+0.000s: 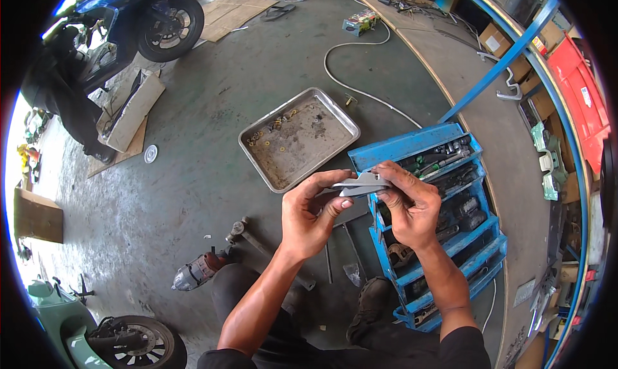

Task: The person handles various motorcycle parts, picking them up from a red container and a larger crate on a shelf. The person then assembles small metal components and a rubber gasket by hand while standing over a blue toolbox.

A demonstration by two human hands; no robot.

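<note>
Between my two hands is a small grey part with flat, plate-like layers (362,186); its exact kind I cannot make out. My left hand (310,213) pinches its left end between thumb and fingers. At the right end, the thumb and fingers of my right hand (412,205) are closed on it. Below and behind my right hand stands a blue cantilever toolbox (412,139), its trays spread and filled with sockets and hand tools. Just beyond my left hand lies a shallow metal tray (302,147) holding several small brass-coloured pieces and dark grime.
A hammer (261,246) and a power tool (201,269) lie on the floor left of my knees. A blue motorcycle (116,28) and a person (64,98) are at the far left; a green scooter (67,327) stands near left. A pale hose (347,79) curves toward the shelving (508,56).
</note>
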